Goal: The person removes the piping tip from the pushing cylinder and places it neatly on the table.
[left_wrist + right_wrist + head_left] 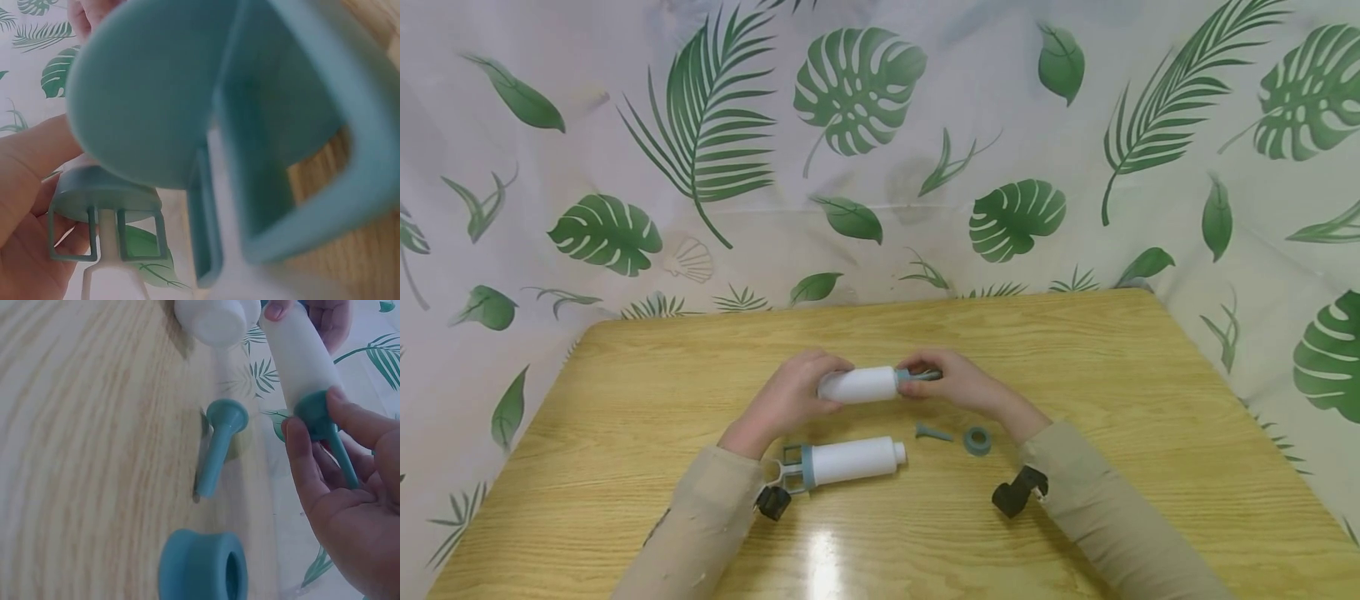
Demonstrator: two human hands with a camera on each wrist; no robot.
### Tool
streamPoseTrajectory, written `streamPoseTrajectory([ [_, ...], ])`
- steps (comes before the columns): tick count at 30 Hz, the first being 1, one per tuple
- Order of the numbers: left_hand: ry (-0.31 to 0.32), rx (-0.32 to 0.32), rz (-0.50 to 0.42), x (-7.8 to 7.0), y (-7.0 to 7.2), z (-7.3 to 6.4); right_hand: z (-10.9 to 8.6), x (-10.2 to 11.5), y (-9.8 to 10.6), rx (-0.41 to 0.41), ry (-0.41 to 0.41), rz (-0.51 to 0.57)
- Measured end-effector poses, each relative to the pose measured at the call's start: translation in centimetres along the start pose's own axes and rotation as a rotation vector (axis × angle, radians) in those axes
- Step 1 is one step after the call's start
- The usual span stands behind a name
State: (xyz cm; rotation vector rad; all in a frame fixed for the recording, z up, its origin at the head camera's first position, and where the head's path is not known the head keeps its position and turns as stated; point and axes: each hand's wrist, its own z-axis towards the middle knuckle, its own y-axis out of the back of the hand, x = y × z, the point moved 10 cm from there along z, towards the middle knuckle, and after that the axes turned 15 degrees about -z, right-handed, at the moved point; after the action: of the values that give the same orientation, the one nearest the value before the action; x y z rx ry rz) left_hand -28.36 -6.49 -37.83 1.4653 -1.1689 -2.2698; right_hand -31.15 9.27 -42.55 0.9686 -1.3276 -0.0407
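My left hand (801, 392) grips a white syringe-shaped tube (859, 385) by its rear, above the table. In the left wrist view its teal handled collar (103, 194) and white plunger show beside my fingers. At the tube's other end my right hand (951, 383) pinches a teal tip with a thin stem (342, 453) between thumb and fingers. The tip touches the tube's end; how far it is seated I cannot tell. A second white syringe-shaped tube (853, 460) with a teal collar lies nearer me, its bare nozzle pointing right.
On the wooden table (662, 383), a teal flared-end tip (934, 432) and a teal ring (977, 441) lie below my right hand. A leaf-print sheet (865, 208) hangs behind the table. Black wrist mounts (1019, 492) stick out from the sleeves.
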Motion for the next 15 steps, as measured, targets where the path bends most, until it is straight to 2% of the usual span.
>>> streamPoseTrajectory([
  [4, 0.008, 0.019, -0.002, 0.4, -0.5, 0.2, -0.1, 0.0, 0.2, -0.031, 0.012, -0.078],
  [11, 0.078, 0.073, -0.043, 1.2, -1.1, 0.5, 0.0, 0.0, 0.2, -0.05, 0.023, -0.077],
  [15, 0.097, 0.092, -0.073, 1.7, -1.3, 0.8, 0.0, -0.2, 0.1, -0.055, 0.019, -0.072],
])
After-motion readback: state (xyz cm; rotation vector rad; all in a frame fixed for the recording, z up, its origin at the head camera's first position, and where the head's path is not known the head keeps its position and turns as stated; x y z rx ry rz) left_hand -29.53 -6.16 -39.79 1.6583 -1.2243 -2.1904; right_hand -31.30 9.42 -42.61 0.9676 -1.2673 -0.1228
